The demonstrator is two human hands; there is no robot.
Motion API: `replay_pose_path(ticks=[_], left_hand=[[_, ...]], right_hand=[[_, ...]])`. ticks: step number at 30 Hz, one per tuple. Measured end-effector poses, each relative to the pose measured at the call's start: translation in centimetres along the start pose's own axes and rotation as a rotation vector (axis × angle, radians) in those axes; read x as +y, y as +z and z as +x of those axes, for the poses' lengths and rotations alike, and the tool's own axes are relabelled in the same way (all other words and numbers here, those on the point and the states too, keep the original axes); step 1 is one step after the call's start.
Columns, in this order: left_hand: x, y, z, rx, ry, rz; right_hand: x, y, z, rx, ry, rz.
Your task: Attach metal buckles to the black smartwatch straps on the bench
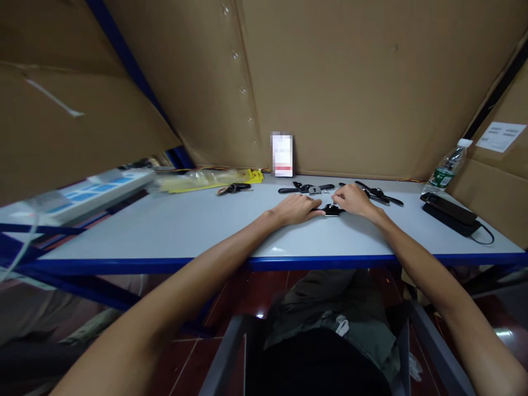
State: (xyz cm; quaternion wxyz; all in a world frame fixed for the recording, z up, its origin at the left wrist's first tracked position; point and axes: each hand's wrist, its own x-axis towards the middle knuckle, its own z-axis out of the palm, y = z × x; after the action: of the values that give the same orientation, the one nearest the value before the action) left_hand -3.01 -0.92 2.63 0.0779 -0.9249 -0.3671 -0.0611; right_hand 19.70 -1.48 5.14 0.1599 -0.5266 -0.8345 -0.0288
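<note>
Here, just right of mid-frame, left hand clasping one end of a black tool, right hand pinching a tiny part — too small to identify.

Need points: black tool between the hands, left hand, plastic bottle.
Black tool [331,209]: head view, on its dark middle part.
Left hand [297,209]: head view, on the back of the hand.
Plastic bottle [441,177]: head view, on its green label.

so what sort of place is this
Probably a small workshop bay: a pale table with a blue edge, cardboard walls around it, and several similar black tools lying on top.
</note>
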Motion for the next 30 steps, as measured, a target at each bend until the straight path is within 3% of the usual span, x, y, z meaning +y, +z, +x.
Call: replay_pose_path(ticks=[9,20,26,30], left_hand=[[0.64,-0.55,-0.08,-0.011,0.069,0.096],[0.42,-0.31,-0.07,-0.008,0.083,0.095],[0.29,-0.14,0.01,-0.007,0.06,0.038],[-0.1,0.23,0.12,0.004,0.005,-0.012]], right_hand=[[-1.1,-1.08,-0.5,-0.039,0.029,-0.109],[-0.68,-0.64,-0.53,0.029,-0.071,-0.023],[-0.45,-0.36,-0.1,-0.045,-0.094,0.146],[-0.24,-0.11,0.06,-0.011,-0.113,0.16]])
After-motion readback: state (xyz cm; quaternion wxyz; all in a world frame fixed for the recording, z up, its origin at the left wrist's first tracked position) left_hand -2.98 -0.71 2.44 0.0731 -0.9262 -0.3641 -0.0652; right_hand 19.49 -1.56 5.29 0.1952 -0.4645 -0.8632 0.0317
